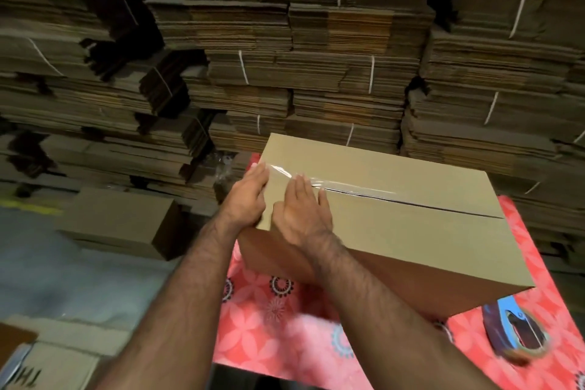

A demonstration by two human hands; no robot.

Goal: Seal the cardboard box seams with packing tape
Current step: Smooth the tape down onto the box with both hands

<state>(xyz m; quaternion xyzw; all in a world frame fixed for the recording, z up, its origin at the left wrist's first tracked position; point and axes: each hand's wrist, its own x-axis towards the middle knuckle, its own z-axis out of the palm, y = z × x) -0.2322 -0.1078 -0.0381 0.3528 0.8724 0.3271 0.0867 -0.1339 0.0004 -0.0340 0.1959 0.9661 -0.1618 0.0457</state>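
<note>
A closed brown cardboard box (411, 231) stands on a table with a pink flowered cloth (285, 326). Clear packing tape (342, 185) runs along the left part of its top centre seam; the right part of the seam shows as a dark bare slit. My left hand (247, 196) lies flat at the box's left top edge, fingers over the tape end. My right hand (300, 209) presses flat on the lid just beside it, fingertips on the tape. A blue tape dispenser (516, 329) rests on the cloth at the lower right, apart from both hands.
Tall stacks of flattened, strapped cardboard (316, 57) fill the background close behind the table. A smaller assembled box (123, 222) sits on the grey floor to the left. More flat cardboard (47, 358) lies at the lower left.
</note>
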